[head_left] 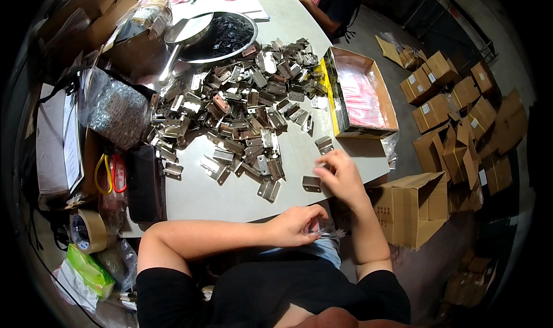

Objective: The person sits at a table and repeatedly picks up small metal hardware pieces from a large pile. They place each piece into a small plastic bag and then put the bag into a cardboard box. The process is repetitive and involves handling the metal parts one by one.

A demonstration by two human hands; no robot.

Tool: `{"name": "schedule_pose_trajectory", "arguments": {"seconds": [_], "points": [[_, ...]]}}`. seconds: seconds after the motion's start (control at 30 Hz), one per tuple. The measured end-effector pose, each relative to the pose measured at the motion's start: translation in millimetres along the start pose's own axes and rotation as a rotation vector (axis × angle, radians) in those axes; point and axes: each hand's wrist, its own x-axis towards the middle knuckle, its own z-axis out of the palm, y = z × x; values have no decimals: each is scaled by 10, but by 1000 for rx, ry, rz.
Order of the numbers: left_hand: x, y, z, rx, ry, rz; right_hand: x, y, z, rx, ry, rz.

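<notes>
My left hand [295,226] is near my lap at the table's front edge, its fingers curled around a small clear plastic bag [313,228] with pinkish colour on it. Over the right front corner of the table, my right hand [342,177] has thumb and fingers bent toward each other; what they hold, if anything, is too small to make out. Beside it lie one metal bracket [311,183] and another bracket [325,145]. A large heap of shiny metal brackets [253,106] with holes spreads over the middle of the table.
An open carton [393,106] of pink-printed plastic bags [360,95] stands right of the heap. Behind it, a metal bowl [254,33] holds small dark parts and a pan. Left are a bag of screws [118,112], scissors [105,175] and tape [86,230]. Another person [331,8] sits opposite.
</notes>
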Motion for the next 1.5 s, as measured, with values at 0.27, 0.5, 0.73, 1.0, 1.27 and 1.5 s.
{"name": "schedule_pose_trajectory", "arguments": {"seconds": [0.27,0.5,0.73,1.0,1.27,1.5], "points": [[6,2,2,29,0,13,199,153,191,-495,260,-131],[1,-19,10,22,-1,7,-49,161,-49,22,205,164],[11,10,1,13,-21,-38,-233,295,-178,699,36,404],[1,2,3,25,-7,-22,-208,256,-302,434,-33,335],[9,12,5,39,-11,-4,9,249,-300,-138,-171,-249],[-7,14,-7,29,-7,3,-123,266,-175,-140,137,-85]]}}
